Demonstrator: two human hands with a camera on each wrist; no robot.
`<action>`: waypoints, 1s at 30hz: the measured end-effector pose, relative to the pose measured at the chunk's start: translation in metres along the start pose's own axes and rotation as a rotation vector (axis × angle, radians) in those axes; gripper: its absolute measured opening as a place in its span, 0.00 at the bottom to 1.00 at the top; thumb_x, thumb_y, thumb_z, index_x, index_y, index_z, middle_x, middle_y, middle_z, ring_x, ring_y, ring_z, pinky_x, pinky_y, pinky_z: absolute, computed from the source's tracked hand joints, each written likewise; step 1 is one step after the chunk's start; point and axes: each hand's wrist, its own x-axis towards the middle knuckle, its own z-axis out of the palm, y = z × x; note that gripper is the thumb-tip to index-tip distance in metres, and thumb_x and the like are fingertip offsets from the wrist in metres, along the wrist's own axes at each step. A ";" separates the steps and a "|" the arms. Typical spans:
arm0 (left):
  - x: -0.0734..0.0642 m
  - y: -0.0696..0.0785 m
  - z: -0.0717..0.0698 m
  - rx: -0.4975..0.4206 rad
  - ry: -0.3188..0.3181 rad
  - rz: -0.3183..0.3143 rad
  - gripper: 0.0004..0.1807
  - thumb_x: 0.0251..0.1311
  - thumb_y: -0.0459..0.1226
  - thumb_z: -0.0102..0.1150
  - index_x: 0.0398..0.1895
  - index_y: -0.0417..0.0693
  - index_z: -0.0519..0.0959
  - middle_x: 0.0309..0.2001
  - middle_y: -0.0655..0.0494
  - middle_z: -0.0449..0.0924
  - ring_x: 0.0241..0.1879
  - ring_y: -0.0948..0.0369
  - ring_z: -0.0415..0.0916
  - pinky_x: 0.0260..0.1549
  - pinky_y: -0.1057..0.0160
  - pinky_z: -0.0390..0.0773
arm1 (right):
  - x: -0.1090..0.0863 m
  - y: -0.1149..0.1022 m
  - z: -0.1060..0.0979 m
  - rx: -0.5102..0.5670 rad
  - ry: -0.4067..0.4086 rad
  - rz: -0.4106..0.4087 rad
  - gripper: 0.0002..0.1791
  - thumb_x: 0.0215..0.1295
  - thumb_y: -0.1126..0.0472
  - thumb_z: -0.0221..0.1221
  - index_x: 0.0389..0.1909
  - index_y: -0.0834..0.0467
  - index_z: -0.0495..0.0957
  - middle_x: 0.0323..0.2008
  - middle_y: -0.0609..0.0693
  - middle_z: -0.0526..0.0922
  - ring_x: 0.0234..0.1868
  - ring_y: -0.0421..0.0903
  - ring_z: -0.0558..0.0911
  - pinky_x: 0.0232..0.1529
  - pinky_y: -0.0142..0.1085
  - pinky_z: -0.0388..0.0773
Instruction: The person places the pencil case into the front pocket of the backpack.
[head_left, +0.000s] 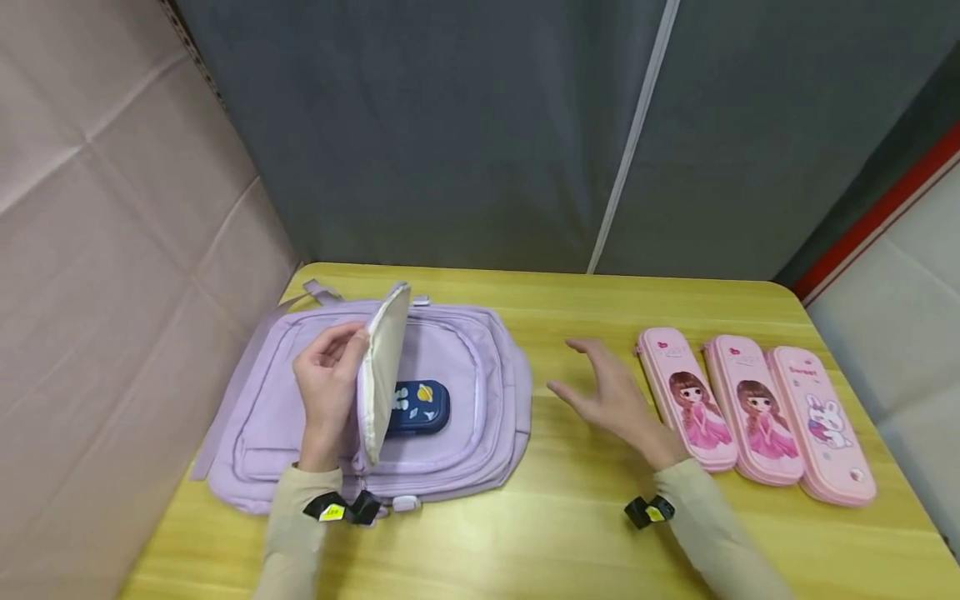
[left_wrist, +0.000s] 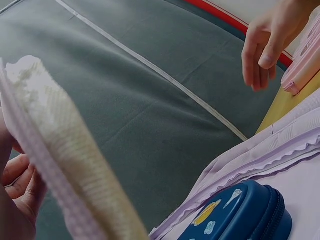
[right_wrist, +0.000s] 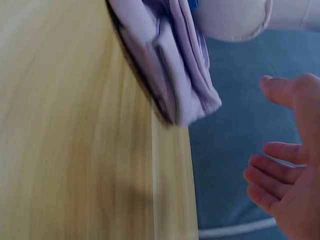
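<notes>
While the left hand (head_left: 326,383) pinches the edge of a raised flap (head_left: 388,358) left of the head view's centre, the right hand (head_left: 611,396) hangs right of centre, its fingers loosely extended and thumb apart. The flap belongs to a lilac backpack (head_left: 446,350) lying across the left half of the table (head_left: 525,542). A dark blue case (head_left: 422,406) lies within the zip's curve, partly hidden behind the flap. Three pink pencil cases (head_left: 753,408) lie side by side at the frame's right.
</notes>
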 end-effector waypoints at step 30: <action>0.001 -0.003 -0.007 -0.016 0.021 -0.016 0.11 0.61 0.24 0.61 0.43 0.20 0.81 0.31 0.61 0.88 0.32 0.68 0.85 0.37 0.73 0.84 | -0.069 0.058 -0.072 -0.267 -0.217 0.442 0.74 0.46 0.39 0.77 0.78 0.70 0.39 0.71 0.82 0.47 0.69 0.79 0.53 0.64 0.74 0.57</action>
